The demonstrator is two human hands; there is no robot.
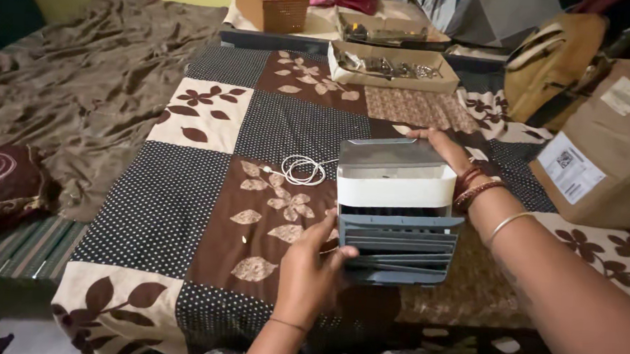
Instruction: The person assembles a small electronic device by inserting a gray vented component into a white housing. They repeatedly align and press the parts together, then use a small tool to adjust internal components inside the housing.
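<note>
Patchwork bedspread [184, 213] covers most of the view, its squares alternating dark dotted cloth, brown panels with pale leaves and cream panels with brown leaves; a crumpled brown sheet [83, 79] lies beside it on the left. On the right edge sits a cardboard parcel [604, 149] with white labels, and behind it a tan bag [551, 60]. At the far end of the bedspread rest two shallow open cardboard trays [396, 66] holding small metal parts, with a brown perforated box [270, 8] further back.

Near the middle of the bedspread stands the small box-shaped cooler [397, 210] — grey on top, a white band around its upper half, and a grey front below with horizontal slats, several of them tilted unevenly. It rests on the cloth, just right of a coiled white cable [302, 169] that lies apart from it.

The right hand [446, 149] is wrapped over the far upper corner of the cooler, fingers curled on its top edge, with red and metal bangles [476, 189] on the wrist. The left hand [310, 266] presses against the lower left front corner, fingertips on the slats — both hands grasp the unit from opposite sides.
</note>
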